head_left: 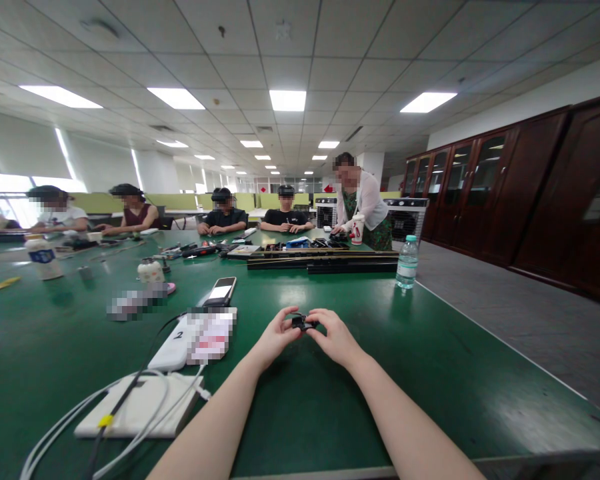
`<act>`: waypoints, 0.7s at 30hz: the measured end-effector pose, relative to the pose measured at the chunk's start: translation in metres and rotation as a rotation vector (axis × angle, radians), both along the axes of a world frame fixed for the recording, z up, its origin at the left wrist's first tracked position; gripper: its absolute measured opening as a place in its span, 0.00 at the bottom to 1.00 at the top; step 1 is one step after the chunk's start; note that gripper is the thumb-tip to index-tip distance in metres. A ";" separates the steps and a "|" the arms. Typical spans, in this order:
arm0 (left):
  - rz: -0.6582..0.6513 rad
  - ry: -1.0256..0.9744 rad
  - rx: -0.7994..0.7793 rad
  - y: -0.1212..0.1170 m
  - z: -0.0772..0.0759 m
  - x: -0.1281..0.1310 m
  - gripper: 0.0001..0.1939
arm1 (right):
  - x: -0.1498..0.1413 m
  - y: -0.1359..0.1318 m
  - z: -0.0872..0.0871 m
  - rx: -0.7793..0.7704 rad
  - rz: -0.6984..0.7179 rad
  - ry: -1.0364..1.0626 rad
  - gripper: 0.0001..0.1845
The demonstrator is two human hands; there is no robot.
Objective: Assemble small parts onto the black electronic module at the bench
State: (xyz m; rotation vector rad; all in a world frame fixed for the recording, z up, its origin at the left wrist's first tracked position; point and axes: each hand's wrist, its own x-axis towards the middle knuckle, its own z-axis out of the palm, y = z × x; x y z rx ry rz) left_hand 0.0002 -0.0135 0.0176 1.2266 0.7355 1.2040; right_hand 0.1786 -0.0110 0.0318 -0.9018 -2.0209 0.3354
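Between my two hands is a small black object, perhaps a plastic part; its exact kind is too small to make out. My left hand pinches its left end with thumb and fingers. From the other side, my right hand grips its right end the same way. Both hands are just above the green table, with my forearms reaching in from the bottom edge. The fingers cover part of the object.
A water bottle stands to the right, and long black bars lie ahead. On the left are a phone, a white power bank and a white box with cables across it. Several people sit around the table; one person stands.
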 end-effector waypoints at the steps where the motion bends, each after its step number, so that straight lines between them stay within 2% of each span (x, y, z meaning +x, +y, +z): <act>1: 0.001 -0.001 -0.004 0.000 0.000 0.000 0.34 | 0.000 0.000 0.000 0.000 -0.001 0.000 0.10; 15: 0.027 0.037 -0.006 0.002 -0.004 -0.002 0.35 | -0.001 -0.001 0.000 0.026 0.000 -0.014 0.10; 21: 0.032 0.023 -0.017 0.001 -0.001 0.000 0.34 | 0.000 0.001 0.000 0.065 -0.013 -0.003 0.10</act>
